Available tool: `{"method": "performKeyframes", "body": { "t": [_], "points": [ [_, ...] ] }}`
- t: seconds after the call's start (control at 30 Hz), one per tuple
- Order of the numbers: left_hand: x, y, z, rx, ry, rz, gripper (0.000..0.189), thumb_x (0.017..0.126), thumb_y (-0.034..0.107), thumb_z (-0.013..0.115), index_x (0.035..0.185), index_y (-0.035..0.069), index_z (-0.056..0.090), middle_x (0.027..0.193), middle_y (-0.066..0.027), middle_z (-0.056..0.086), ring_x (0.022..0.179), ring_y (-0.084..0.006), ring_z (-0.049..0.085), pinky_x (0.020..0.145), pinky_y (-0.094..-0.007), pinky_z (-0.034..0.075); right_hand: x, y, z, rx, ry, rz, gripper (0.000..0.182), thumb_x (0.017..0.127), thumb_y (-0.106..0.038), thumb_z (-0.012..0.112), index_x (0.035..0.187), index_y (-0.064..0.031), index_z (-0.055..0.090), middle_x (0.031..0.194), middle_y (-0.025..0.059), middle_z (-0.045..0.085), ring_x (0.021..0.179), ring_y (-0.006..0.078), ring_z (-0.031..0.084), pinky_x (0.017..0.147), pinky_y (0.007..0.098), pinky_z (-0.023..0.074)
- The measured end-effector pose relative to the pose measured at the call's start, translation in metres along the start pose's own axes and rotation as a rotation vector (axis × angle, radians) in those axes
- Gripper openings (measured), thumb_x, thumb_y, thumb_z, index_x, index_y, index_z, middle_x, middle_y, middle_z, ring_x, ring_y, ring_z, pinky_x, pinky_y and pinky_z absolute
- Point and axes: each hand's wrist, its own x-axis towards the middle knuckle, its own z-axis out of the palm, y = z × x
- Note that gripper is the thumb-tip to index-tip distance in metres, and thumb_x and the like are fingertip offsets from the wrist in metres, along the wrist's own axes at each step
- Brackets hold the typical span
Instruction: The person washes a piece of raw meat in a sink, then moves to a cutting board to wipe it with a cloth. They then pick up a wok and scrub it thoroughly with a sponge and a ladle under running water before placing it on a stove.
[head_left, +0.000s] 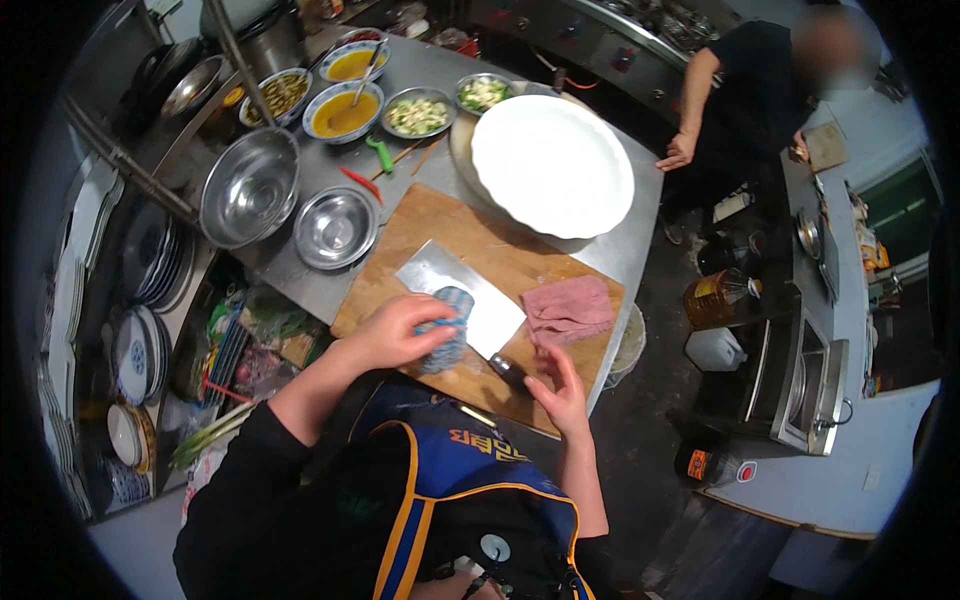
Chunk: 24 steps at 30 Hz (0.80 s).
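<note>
My left hand holds a crumpled blue-and-white checked cloth over the near left part of a wooden cutting board. A cleaver lies flat on the board, its broad steel blade partly behind the cloth and its dark handle pointing towards my right hand. That hand has its fingers apart beside the handle, with nothing seen in it. A folded pink cloth lies on the board just beyond my right hand.
A large white scalloped dish stands behind the board. Steel bowls, a green peeler, red chilli and bowls of yellow liquid are at the left and back. A person stands beyond the steel table's right corner.
</note>
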Motion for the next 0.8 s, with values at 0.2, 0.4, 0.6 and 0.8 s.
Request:
{"method": "performKeyframes", "body": {
  "t": [0.2,0.4,0.6,0.8],
  "points": [
    [0.006,0.023,-0.012,-0.072,-0.337,0.093,0.02,0.077,0.016,0.06,0.094,0.006,0.062,0.079,-0.0104,0.06,0.077,-0.0267,0.056,0.067,-0.0343,0.044,0.034,-0.05,0.053,-0.142,-0.158,-0.207,0.056,0.066,-0.012,0.07,0.117,-0.0053,0.048,0.108,0.0109,0.051,0.097,0.021,0.05,0.082,0.0291,0.0407],
    [-0.001,-0.006,-0.042,-0.051,-0.414,0.064,0.02,0.073,0.017,0.062,0.091,0.009,0.064,0.079,-0.0084,0.061,0.081,-0.0253,0.056,0.075,-0.0355,0.04,0.023,-0.063,0.063,-0.099,-0.278,0.062,0.017,0.072,-0.005,0.065,0.087,0.0017,0.061,0.073,0.0032,0.054,0.066,0.0107,0.049,0.057,0.0232,0.0388],
    [-0.006,-0.048,-0.07,0.174,-0.242,0.077,0.016,0.067,0.021,0.066,0.08,0.012,0.063,0.082,-0.0049,0.055,0.086,-0.024,0.05,0.081,-0.0355,0.035,0.033,-0.085,0.08,-0.345,-0.211,-0.019,0.022,0.077,-0.004,0.057,0.098,-0.0012,0.06,0.074,0.0083,0.055,0.068,0.0181,0.052,0.062,0.0271,0.0414],
    [0.011,-0.05,-0.103,0.039,-0.096,0.149,0.018,0.065,0.008,0.065,0.082,0.008,0.06,0.09,-0.0066,0.055,0.09,-0.0246,0.052,0.082,-0.0337,0.038,0.045,-0.097,0.099,-0.498,0.072,-0.244,0.033,0.071,0.004,0.056,0.102,-0.0061,0.061,0.092,0.0094,0.057,0.084,0.0231,0.053,0.074,0.0292,0.042]
  ]
}}
